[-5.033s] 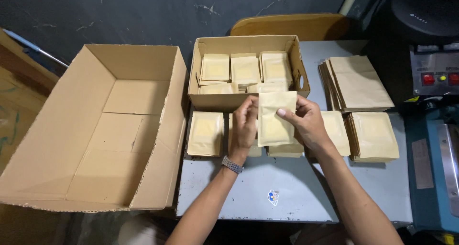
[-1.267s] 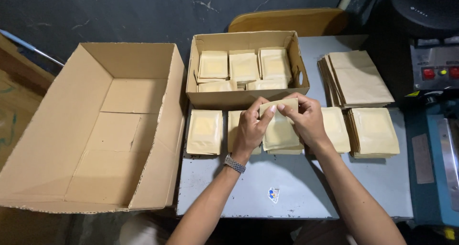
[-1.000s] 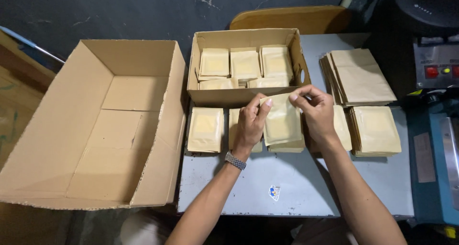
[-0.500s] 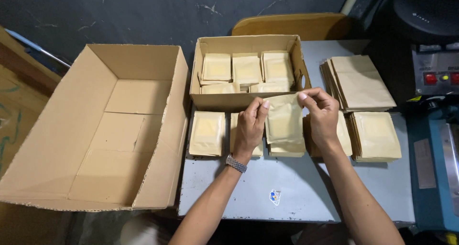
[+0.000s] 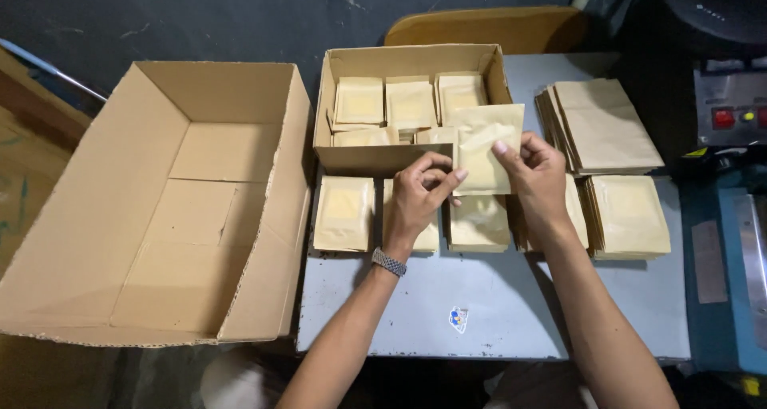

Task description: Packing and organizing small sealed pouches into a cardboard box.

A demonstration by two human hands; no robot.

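From the head camera, you hold one tan paper pouch (image 5: pixel 486 148) raised just above the near wall of the small cardboard box (image 5: pixel 409 157), your landmark here. Your left hand (image 5: pixel 419 197) pinches the pouch's lower left edge, thumb and fingers closed on it; your right hand (image 5: pixel 538 173) grips its right side, fingers closed on the paper as well.

Inside the small box you can count three pouches standing along the far row (image 5: pixel 410 103) and at least two more lying nearer, partly hidden by the held pouch.

In front of the small box, five piles of pouches lie in a row on the grey table (image 5: pixel 487 313): one (image 5: pixel 344 214) to the left of your left hand, one mostly under that hand, one (image 5: pixel 479 222) between your wrists, one behind your right wrist, and one (image 5: pixel 630 216) at the right end. Right of the small box, a fanned stack of flat pouches (image 5: pixel 598 125) rests near the table's far edge.

Left of the small box sits one large open carton (image 5: pixel 172 205), touching the table's left edge. The near half of the table stays bare between your forearms. A sealing machine (image 5: pixel 731 120) crowds the right edge.
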